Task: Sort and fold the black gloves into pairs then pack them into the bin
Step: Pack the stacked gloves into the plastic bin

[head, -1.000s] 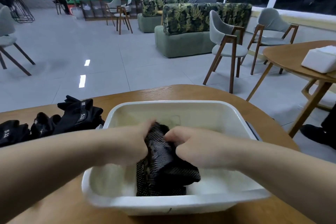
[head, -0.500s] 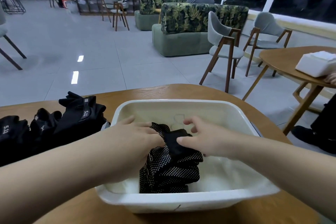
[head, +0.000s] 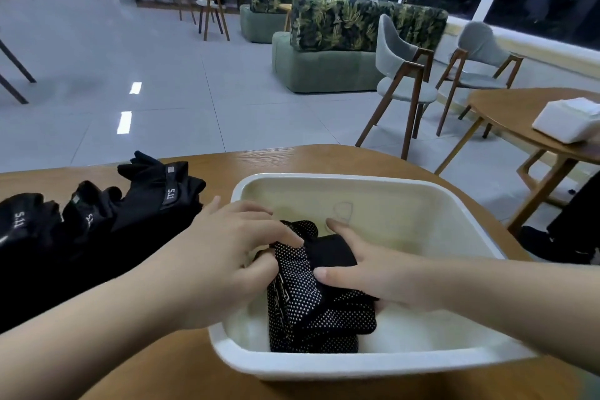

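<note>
Both hands down inside the white bin [head: 341,180] on the wooden worktop [head: 292,156], settling a folded bundle of dotted black gloves [head: 321,299] against the near wall. Left hand [head: 227,256] grasping the bundle's left edge, thumb tucked under and fingers curled over the top. Right hand [head: 367,269] laid over the upper fold with fingers fairly straight, pressing more than clutching, thumb along the front.

Still to sort: a heap of plain black gloves [head: 97,221] with small white lettering, on the worktop just left of the bin, touching or nearly touching its corner.

Handling, as a judgement: soft, light, limp fabric, nothing breakable. Dotted palms likely grippy, so little chance of slipping, but folds apt to spring open once pressure comes off. Best taken across the folded middle, thumb beneath and fingers above, pinching all layers together rather than lifting by a cuff or a fingertip, which would let the pair unroll. Pressed flat against the wall, likely to keep shape and leave room for the rest.

Beyond: a second table with a white box [head: 568,120], grey chairs, patterned sofas, seated people.
</note>
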A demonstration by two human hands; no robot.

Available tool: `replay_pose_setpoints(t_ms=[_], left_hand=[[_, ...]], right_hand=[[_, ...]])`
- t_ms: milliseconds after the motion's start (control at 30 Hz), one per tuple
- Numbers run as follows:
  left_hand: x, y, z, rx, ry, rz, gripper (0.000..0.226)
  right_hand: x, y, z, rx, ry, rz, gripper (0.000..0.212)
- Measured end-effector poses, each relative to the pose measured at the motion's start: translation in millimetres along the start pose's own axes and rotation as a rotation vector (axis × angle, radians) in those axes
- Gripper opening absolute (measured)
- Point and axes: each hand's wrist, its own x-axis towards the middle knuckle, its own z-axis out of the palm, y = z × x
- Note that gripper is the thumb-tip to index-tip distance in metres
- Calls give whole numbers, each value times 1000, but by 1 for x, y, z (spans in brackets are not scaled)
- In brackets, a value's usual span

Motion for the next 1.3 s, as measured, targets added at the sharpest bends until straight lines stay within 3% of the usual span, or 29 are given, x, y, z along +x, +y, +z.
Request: replay_pose_setpoints(t_ms=[233, 500, 667, 833, 967, 1100, 1300], left_hand=[[-1, 0, -1, -70, 40, 43, 61], [-2, -2, 2, -99, 41, 61, 66], [-1, 2, 1, -112, 43, 68, 57], [1, -3, 4, -118, 52, 80, 61], [0, -5, 5, -186, 87, 54, 49], [-6, -7, 6, -299, 157, 17, 37], [-33, -7, 6, -283, 226, 28, 30]], right_hand=[[5, 5, 8, 194, 2, -1, 77], [14, 0, 21, 312, 8, -23, 80], [18, -7, 32, 392, 38, -31, 80], [17, -17, 31, 261, 51, -22, 92], [5, -30, 20, 29, 105, -9, 91], [-24, -35, 8, 11, 213, -117, 77], [-56, -46, 26, 61, 422, -392, 67]])
